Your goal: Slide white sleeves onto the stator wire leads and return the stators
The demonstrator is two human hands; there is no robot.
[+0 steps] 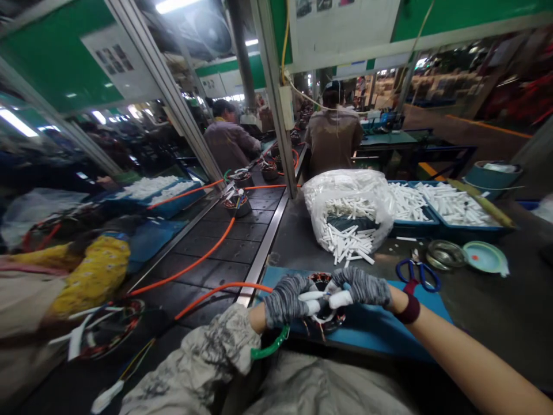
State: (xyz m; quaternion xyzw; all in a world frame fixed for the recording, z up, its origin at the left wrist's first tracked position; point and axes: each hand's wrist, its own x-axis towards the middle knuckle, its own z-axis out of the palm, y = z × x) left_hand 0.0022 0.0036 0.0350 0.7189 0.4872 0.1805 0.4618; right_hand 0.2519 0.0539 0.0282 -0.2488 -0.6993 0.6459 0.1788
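Observation:
My left hand [290, 300], in a grey knitted glove with white-wrapped fingertips, is closed over the left side of a wound motor coil ring [330, 323]. Opposite it, my right hand [360, 288], gloved the same way, has its fingers pinched above the ring. Between the fingertips run white sleeves and thin wires, too small to tell which hand grips which. The ring rests on a blue mat [389, 328], with copper wire ends sticking out at its front. An orange hose [224, 288] reaches the mat from the left, and a green curved tube [272, 346] lies by my left wrist.
A plastic bag [313, 202] of white tubes stands behind the mat, beside blue trays [462, 222]. Blue-handled scissors [418, 274] and small dishes [486, 257] lie right. Left is a conveyor [207, 248] carrying coils, with a yellow-sleeved person [101, 268] beyond. More people sit farther back.

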